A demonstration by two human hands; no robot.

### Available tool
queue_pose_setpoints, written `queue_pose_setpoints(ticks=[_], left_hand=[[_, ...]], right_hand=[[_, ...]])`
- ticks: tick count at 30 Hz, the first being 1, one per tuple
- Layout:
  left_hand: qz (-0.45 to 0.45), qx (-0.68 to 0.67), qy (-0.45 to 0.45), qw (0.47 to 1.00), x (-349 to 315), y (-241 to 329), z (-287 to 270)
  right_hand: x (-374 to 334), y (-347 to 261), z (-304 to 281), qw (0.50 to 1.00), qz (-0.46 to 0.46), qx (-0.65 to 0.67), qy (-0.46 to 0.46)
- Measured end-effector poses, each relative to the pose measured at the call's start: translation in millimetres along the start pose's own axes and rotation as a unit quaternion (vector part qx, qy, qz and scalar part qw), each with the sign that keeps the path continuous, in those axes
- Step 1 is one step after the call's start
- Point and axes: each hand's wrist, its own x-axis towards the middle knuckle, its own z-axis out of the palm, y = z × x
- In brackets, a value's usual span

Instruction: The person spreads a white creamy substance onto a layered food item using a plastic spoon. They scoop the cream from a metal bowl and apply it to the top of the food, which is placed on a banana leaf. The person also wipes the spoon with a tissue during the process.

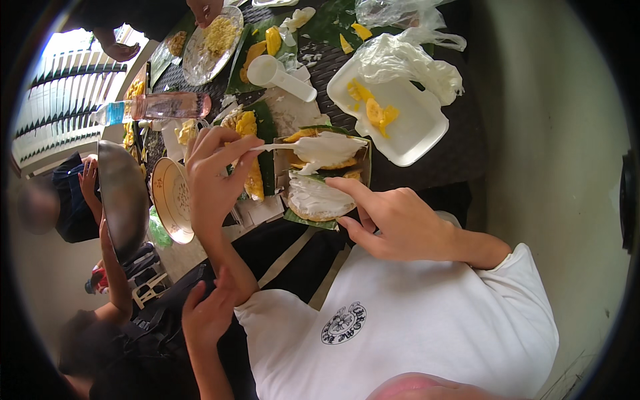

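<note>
My left hand (217, 163) pinches the handle of a white plastic spoon (272, 146) between thumb and fingers. The spoon's far end lies in thick white cream (327, 149) on yellow-orange food in a small open box (366, 157) lined with green leaf. At the box's near side is a flat round piece (319, 200) topped with more white cream. My right hand (393, 220) touches that piece's right edge, index finger stretched out and thumb apart below. I cannot make out anything gripped in it.
A white foam tray (417, 143) with yellow scraps and a crumpled plastic bag (413, 67) lies right. A white scoop (285, 79), a plate (200, 67) with yellow crumbs, a pink bottle (167, 105) and a patterned bowl (172, 200) are about. Another person's hand (210, 310) is near my left forearm.
</note>
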Motion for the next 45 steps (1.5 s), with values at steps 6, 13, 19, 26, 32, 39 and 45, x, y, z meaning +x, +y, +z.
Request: queue_pose_setpoints(ticks=[6,13,19,26,32,39,45], left_hand=[[-0.047,0.021,0.018,0.999,-11,-9,-17],[-0.088,-0.021,0.037,0.995,-34,-29,-11],[-0.018,0.071,0.009,0.997,-39,-40,-25],[0.016,0.057,0.027,0.998,-6,-38,12],[0.018,0.067,0.051,0.996,-1,-31,11],[-0.044,0.063,0.106,0.991,-53,-27,10],[-0.188,-0.086,0.251,0.946,-120,-8,36]], right_hand=[[0,-1,-2,1.0,0.003,0.0,-0.004],[0,5,4,0.999,0.037,-0.022,-0.016],[-1,-1,-2,0.999,0.025,-0.002,-0.026],[1,3,-1,0.999,0.006,0.034,0.027],[-17,7,-39,0.988,0.021,0.12,0.09],[-27,78,-68,0.915,-0.055,0.189,0.352],[-26,96,-69,0.895,-0.027,0.218,0.389]])
